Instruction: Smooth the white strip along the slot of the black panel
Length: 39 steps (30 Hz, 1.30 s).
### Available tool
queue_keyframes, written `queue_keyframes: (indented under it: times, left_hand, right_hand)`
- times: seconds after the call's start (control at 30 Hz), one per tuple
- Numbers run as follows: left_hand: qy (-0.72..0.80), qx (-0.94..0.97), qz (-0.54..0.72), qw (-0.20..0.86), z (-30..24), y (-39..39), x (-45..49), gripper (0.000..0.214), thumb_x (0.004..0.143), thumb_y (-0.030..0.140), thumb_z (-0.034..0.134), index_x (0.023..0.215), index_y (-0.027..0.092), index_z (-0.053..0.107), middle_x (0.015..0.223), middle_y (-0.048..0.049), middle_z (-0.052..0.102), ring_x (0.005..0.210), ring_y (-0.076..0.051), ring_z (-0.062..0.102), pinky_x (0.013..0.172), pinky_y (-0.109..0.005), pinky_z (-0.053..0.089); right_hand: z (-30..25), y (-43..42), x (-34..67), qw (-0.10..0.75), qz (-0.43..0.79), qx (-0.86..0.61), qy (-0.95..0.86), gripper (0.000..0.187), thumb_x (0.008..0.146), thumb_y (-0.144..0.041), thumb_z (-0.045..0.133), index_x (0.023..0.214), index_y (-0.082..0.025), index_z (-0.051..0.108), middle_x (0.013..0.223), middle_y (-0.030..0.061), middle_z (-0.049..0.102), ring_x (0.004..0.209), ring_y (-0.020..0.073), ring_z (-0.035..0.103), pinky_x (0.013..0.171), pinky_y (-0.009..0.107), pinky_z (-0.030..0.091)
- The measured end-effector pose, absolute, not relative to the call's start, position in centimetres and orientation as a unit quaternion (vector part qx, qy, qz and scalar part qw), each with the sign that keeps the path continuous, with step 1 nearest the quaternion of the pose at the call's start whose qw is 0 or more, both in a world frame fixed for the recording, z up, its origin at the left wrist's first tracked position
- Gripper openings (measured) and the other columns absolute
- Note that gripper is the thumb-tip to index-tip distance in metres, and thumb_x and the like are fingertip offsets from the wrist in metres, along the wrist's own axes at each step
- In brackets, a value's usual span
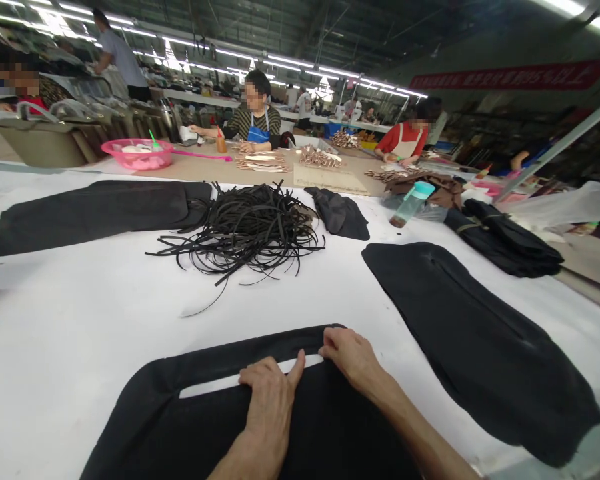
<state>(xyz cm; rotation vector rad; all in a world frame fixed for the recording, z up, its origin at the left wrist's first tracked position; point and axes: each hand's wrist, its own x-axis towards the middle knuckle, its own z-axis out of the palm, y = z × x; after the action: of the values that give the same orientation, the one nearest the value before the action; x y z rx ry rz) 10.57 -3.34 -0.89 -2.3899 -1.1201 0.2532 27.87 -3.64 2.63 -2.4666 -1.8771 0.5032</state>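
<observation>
A black fabric panel (170, 427) with a long slot cut in it lies on the white table (80, 320) right in front of me. My left hand (270, 403) lies flat on the panel, fingers stretched out, forefinger pointing along the slot's lower edge. My right hand (351, 357) rests at the slot's right end, fingers curled down onto the folded upper strip, pressing it. Neither hand lifts anything off the table.
A heap of thin black strips (250, 230) lies mid-table. Stacks of black panels sit at the left (90, 213), right (480, 340) and far right (505, 243). A teal-capped bottle (411, 203) stands behind. Other people work at tables beyond, near a pink basin (137, 153).
</observation>
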Motion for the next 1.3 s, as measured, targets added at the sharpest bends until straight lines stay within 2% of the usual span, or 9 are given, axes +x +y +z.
queue_keyframes:
  times: [0.17, 0.3, 0.37, 0.47, 0.57, 0.67, 0.97, 1.13, 1.3]
  left_hand:
    - [-0.420, -0.875, 0.092, 0.223, -1.5, -3.5, 10.9, 0.076, 0.081, 0.004, 0.044, 0.136, 0.047, 0.015, 0.074, -0.0050, 0.060, 0.058, -0.026, 0.059, 0.054, -0.048, 0.045]
    - [-0.420, -0.872, 0.120, 0.219, -1.4, -4.2, 10.9, 0.068, 0.084, 0.012, 0.045, 0.137, 0.044, 0.017, 0.079, -0.0091, 0.062, 0.066, -0.031, 0.060, 0.059, -0.051, 0.043]
    - [-0.417, -0.877, 0.120, 0.208, -1.0, -4.4, 10.6, 0.062, 0.085, 0.018, 0.044, 0.138, 0.039, 0.020, 0.085, -0.0120, 0.063, 0.073, -0.033, 0.060, 0.061, -0.051, 0.043]
    - [-0.412, -0.892, 0.084, 0.165, -0.7, -4.1, 9.4, 0.055, 0.084, 0.023, 0.045, 0.137, 0.030, 0.031, 0.090, -0.0134, 0.061, 0.079, -0.031, 0.058, 0.063, -0.045, 0.044]
    - [-0.405, -0.905, 0.017, 0.130, -0.6, -3.6, 6.9, 0.047, 0.081, 0.019, 0.047, 0.128, 0.013, 0.046, 0.095, -0.0143, 0.059, 0.084, -0.027, 0.055, 0.071, -0.042, 0.046]
    - [-0.409, -0.905, -0.016, 0.114, -0.9, -3.3, 3.8, 0.043, 0.077, 0.012, 0.048, 0.119, 0.005, 0.053, 0.099, -0.0142, 0.059, 0.090, -0.025, 0.053, 0.083, -0.040, 0.045]
    - [-0.459, -0.881, -0.008, 0.115, -1.6, -3.5, -2.6, 0.048, 0.072, -0.002, 0.043, 0.118, 0.006, 0.053, 0.114, -0.0132, 0.059, 0.107, -0.025, 0.052, 0.097, -0.037, 0.040]
    - [-0.485, -0.863, -0.054, 0.133, -2.2, -4.4, -4.2, 0.050, 0.072, -0.005, 0.040, 0.116, 0.011, 0.056, 0.123, -0.0118, 0.057, 0.113, -0.023, 0.052, 0.096, -0.033, 0.043]
    - [-0.448, -0.888, -0.094, 0.039, -2.0, -4.7, -3.0, 0.060, 0.072, -0.002, 0.042, 0.128, 0.020, 0.044, 0.134, -0.0103, 0.048, 0.123, -0.022, 0.044, 0.099, -0.034, 0.043]
  right_hand:
    - [3.3, -4.2, 26.7, 0.003, 0.096, -0.807, -0.582, 0.016, 0.086, -0.011, 0.042, 0.079, -0.020, 0.053, 0.081, 0.0027, 0.058, 0.074, 0.0184, 0.054, 0.059, 0.028, 0.029]
    - [2.6, -4.6, 25.2, 0.072, 0.164, -0.758, -0.628, 0.016, 0.088, -0.014, 0.044, 0.076, -0.022, 0.051, 0.078, -0.0013, 0.055, 0.074, 0.0153, 0.054, 0.065, 0.026, 0.034]
    - [1.6, -4.8, 24.7, 0.096, 0.178, -0.737, -0.645, 0.019, 0.090, -0.016, 0.040, 0.074, -0.022, 0.048, 0.076, -0.0002, 0.054, 0.072, 0.0158, 0.053, 0.066, 0.026, 0.036]
    - [0.4, -4.9, 24.5, 0.085, 0.143, -0.725, -0.668, 0.022, 0.092, -0.018, 0.032, 0.075, -0.022, 0.044, 0.078, 0.0026, 0.053, 0.074, 0.0187, 0.053, 0.067, 0.030, 0.037]
    - [0.3, -4.8, 24.5, 0.051, 0.118, -0.718, -0.684, 0.021, 0.092, -0.020, 0.031, 0.075, -0.024, 0.042, 0.078, 0.0038, 0.053, 0.076, 0.0215, 0.053, 0.065, 0.032, 0.037]
    - [0.6, -4.8, 24.4, 0.032, 0.112, -0.718, -0.686, 0.021, 0.092, -0.021, 0.031, 0.073, -0.025, 0.041, 0.077, 0.0036, 0.053, 0.074, 0.0216, 0.054, 0.062, 0.033, 0.037]
    - [-0.3, -4.7, 24.8, -0.006, 0.035, -0.716, -0.697, 0.020, 0.090, -0.024, 0.039, 0.070, -0.024, 0.045, 0.078, 0.0041, 0.053, 0.075, 0.0225, 0.053, 0.061, 0.034, 0.037]
    - [-0.3, -4.7, 24.7, -0.017, 0.010, -0.713, -0.701, 0.018, 0.091, -0.022, 0.042, 0.073, -0.024, 0.047, 0.080, 0.0038, 0.053, 0.076, 0.0224, 0.053, 0.062, 0.034, 0.037]
    - [0.3, -5.0, 25.4, -0.035, -0.053, -0.718, -0.693, 0.017, 0.089, -0.018, 0.039, 0.076, -0.023, 0.049, 0.080, 0.0060, 0.053, 0.076, 0.0241, 0.052, 0.064, 0.036, 0.037]
